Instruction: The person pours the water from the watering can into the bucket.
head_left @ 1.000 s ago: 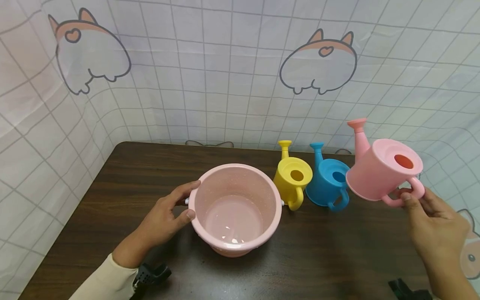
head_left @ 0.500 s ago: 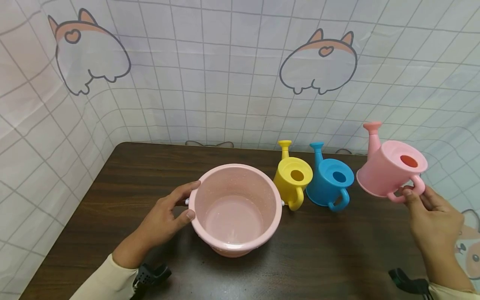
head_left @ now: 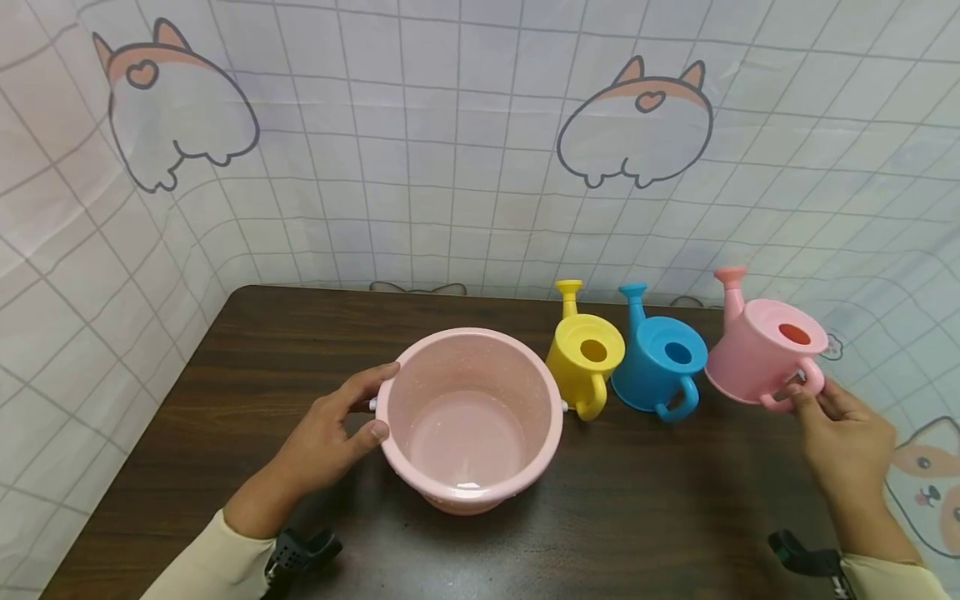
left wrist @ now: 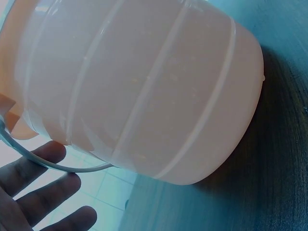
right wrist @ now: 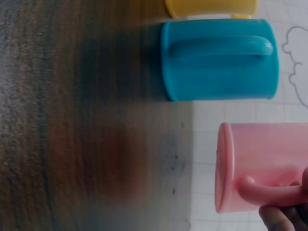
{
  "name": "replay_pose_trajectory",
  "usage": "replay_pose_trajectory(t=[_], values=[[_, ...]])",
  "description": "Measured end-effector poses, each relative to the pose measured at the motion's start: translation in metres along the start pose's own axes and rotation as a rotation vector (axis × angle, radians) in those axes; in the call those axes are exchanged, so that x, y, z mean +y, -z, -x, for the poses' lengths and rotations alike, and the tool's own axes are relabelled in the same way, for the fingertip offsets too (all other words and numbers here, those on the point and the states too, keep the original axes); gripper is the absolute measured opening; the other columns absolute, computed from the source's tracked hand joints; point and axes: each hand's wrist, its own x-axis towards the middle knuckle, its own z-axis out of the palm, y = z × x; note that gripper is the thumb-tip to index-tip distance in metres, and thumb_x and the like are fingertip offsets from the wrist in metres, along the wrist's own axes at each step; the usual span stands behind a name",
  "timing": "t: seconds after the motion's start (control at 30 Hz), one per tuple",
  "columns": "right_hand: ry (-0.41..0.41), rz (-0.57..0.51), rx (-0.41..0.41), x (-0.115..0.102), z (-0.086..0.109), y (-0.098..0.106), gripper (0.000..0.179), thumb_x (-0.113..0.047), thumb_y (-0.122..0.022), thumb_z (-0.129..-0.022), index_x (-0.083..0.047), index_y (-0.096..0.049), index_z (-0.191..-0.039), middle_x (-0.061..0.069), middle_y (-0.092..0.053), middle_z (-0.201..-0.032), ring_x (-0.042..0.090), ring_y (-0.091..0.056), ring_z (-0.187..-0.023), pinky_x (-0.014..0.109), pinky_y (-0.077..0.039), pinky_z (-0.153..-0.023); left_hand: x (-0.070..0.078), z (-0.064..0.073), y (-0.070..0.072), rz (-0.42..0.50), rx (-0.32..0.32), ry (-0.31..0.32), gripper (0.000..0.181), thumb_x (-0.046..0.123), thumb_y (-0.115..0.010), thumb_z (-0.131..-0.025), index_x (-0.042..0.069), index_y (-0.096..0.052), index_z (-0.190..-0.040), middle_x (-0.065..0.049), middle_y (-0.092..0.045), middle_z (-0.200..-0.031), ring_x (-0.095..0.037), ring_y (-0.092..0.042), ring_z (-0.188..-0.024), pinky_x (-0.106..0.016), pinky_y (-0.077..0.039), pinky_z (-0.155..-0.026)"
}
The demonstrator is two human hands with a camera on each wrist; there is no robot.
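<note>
My left hand point(head_left: 318, 442) rests against the left side of a pale pink bucket point(head_left: 467, 492), index fingertip and thumb at its rim. In the left wrist view, other fingers point(left wrist: 50, 199) are spread beside the bucket's thin curved bail handle point(left wrist: 72, 169). My right hand point(head_left: 847, 433) grips the handle of a pink watering can point(head_left: 761, 358) at the right. The right wrist view shows this can point(right wrist: 269, 149) held off the tabletop, spout pointing away. Left of it stand a blue watering can point(head_left: 652, 375) and a yellow watering can point(head_left: 573, 367), side by side.
The dark wood-grain table point(head_left: 637, 517) carries the bucket and the two standing cans. A white gridded curtain point(head_left: 450, 167) with cartoon dogs hangs behind the table and along both sides. Black wrist cameras point(head_left: 303, 550) are strapped to the arms.
The pink watering can first shifted right, then came lower and back left beside the blue one, in the right hand's grip. The left hand and bucket have stayed put.
</note>
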Motion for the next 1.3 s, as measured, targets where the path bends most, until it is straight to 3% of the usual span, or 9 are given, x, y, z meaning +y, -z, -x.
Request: replay_pose_trajectory(t=[0.07, 0.2, 0.37, 0.43, 0.8, 0.93, 1.07, 1.3], values=[[-0.010, 0.047, -0.011, 0.003, 0.000, -0.002, 0.052, -0.037, -0.074, -0.094, -0.014, -0.062, -0.140, 0.018, -0.062, -0.124, -0.013, -0.062, -0.089, 0.005, -0.046, -0.065, 0.001, 0.000, 0.000, -0.002, -0.001, 0.002, 0.059, 0.039, -0.065, -0.101, 0.021, -0.046, -0.154, -0.005, -0.065, -0.134, -0.020, -0.066, -0.109, -0.050, -0.054, -0.093], [-0.010, 0.091, -0.045, 0.007, 0.001, -0.007, 0.054, -0.040, -0.072, -0.095, -0.013, -0.061, -0.141, 0.018, -0.062, -0.124, -0.008, -0.064, -0.092, 0.005, -0.046, -0.064, 0.001, 0.001, 0.000, -0.003, -0.005, 0.021, 0.060, 0.040, -0.065, -0.101, 0.023, -0.045, -0.155, -0.004, -0.064, -0.136, -0.019, -0.066, -0.110, -0.055, -0.053, -0.092], [-0.019, 0.171, -0.063, 0.012, 0.002, -0.012, 0.056, -0.044, -0.069, -0.097, -0.014, -0.058, -0.144, 0.015, -0.064, -0.127, 0.020, -0.069, -0.108, 0.007, -0.047, -0.063, 0.000, 0.001, 0.000, -0.006, -0.008, 0.020, 0.059, 0.039, -0.065, -0.101, 0.023, -0.045, -0.155, -0.004, -0.065, -0.135, -0.019, -0.066, -0.109, -0.051, -0.054, -0.093], [-0.022, 0.175, -0.070, 0.013, 0.002, -0.014, 0.057, -0.045, -0.069, -0.097, -0.016, -0.058, -0.144, 0.014, -0.064, -0.127, 0.023, -0.067, -0.110, 0.009, -0.049, -0.065, 0.000, 0.001, 0.000, -0.012, -0.006, 0.016, 0.059, 0.040, -0.065, -0.101, 0.023, -0.045, -0.155, -0.003, -0.065, -0.134, -0.019, -0.066, -0.109, -0.048, -0.054, -0.094], [0.021, 0.182, -0.090, 0.024, 0.003, -0.019, 0.053, -0.043, -0.068, -0.098, -0.011, -0.063, -0.140, 0.018, -0.067, -0.122, 0.010, -0.072, -0.094, 0.007, -0.045, -0.059, 0.000, 0.002, 0.000, -0.012, -0.009, 0.028, 0.059, 0.039, -0.065, -0.101, 0.025, -0.044, -0.155, -0.005, -0.065, -0.135, -0.020, -0.067, -0.110, -0.050, -0.054, -0.092], [0.009, 0.184, -0.089, 0.028, 0.003, -0.021, 0.054, -0.045, -0.068, -0.098, -0.012, -0.064, -0.140, 0.017, -0.066, -0.125, 0.020, -0.073, -0.101, 0.007, -0.045, -0.060, 0.000, 0.001, 0.000, -0.008, -0.008, 0.027, 0.059, 0.040, -0.064, -0.101, 0.025, -0.045, -0.155, -0.004, -0.065, -0.135, -0.020, -0.067, -0.109, -0.050, -0.054, -0.092], [0.005, 0.166, -0.099, 0.029, 0.004, -0.022, 0.056, -0.043, -0.069, -0.097, -0.010, -0.061, -0.142, 0.017, -0.065, -0.127, 0.022, -0.071, -0.105, 0.008, -0.048, -0.065, -0.001, 0.001, -0.001, -0.009, -0.001, 0.014, 0.059, 0.040, -0.065, -0.101, 0.023, -0.045, -0.154, -0.005, -0.066, -0.133, -0.019, -0.067, -0.108, -0.048, -0.054, -0.093], [-0.037, 0.122, -0.134, 0.029, 0.009, -0.023, 0.060, -0.043, -0.070, -0.097, -0.006, -0.060, -0.142, 0.019, -0.063, -0.129, 0.005, -0.069, -0.096, 0.010, -0.050, -0.065, 0.000, 0.001, -0.001, -0.011, 0.001, 0.023, 0.059, 0.042, -0.064, -0.101, 0.024, -0.045, -0.154, -0.005, -0.066, -0.133, -0.019, -0.067, -0.108, -0.049, -0.054, -0.093]])
